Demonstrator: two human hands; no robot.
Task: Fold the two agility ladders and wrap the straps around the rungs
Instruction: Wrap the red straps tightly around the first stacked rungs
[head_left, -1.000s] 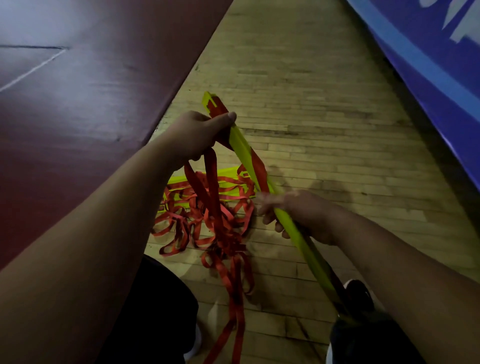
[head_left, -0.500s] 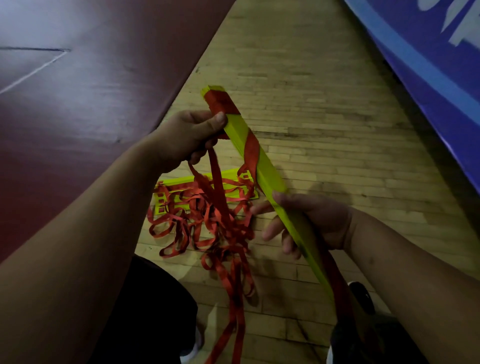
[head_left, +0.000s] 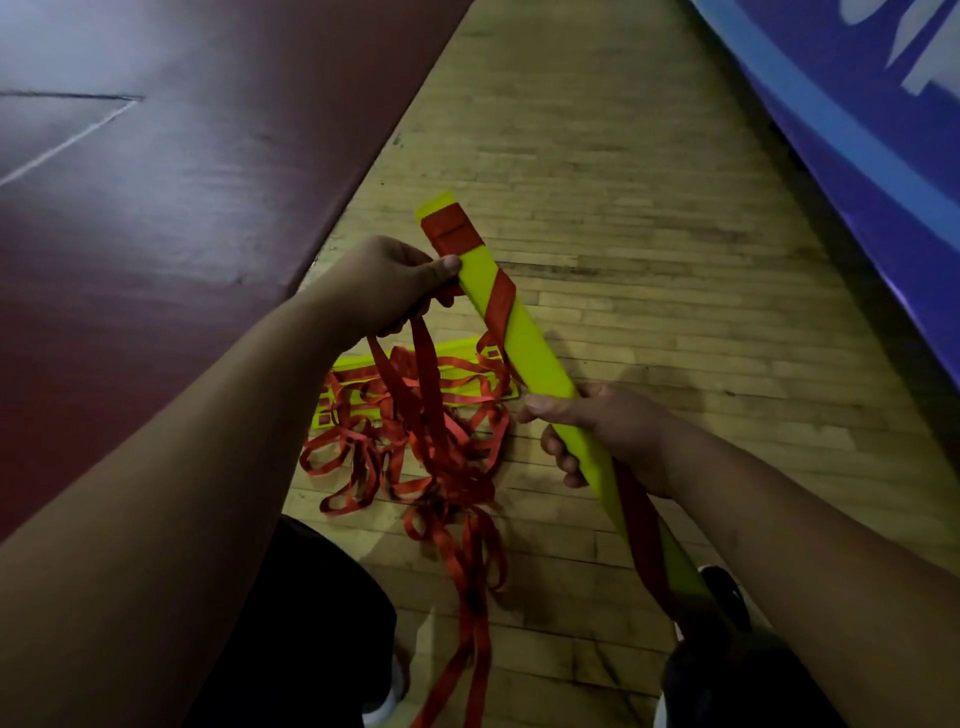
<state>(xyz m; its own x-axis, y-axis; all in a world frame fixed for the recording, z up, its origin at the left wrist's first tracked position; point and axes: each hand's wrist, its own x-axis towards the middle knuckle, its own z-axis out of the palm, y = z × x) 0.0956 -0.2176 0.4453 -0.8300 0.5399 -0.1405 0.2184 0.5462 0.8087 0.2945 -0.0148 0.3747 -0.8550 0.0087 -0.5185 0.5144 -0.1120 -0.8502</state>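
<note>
Head view: yellow rungs (head_left: 536, 358), red straps (head_left: 423, 364)

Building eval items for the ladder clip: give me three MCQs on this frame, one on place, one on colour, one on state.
1. Where does the second ladder lie? A in a bag; B on the wood floor; C on a wall hook.
2. What colour are the straps? A blue; B black; C red.
3. The right hand: A grips the rung bundle; B lies flat on the floor; C hangs empty.
Key: 1 B, its yellow rungs and tangled straps rest on the boards. 2 C, every strap shows red, including the turns round the bundle. 3 A, its fingers curl round the bundle, while the left hand holds the straps near the upper end.
</note>
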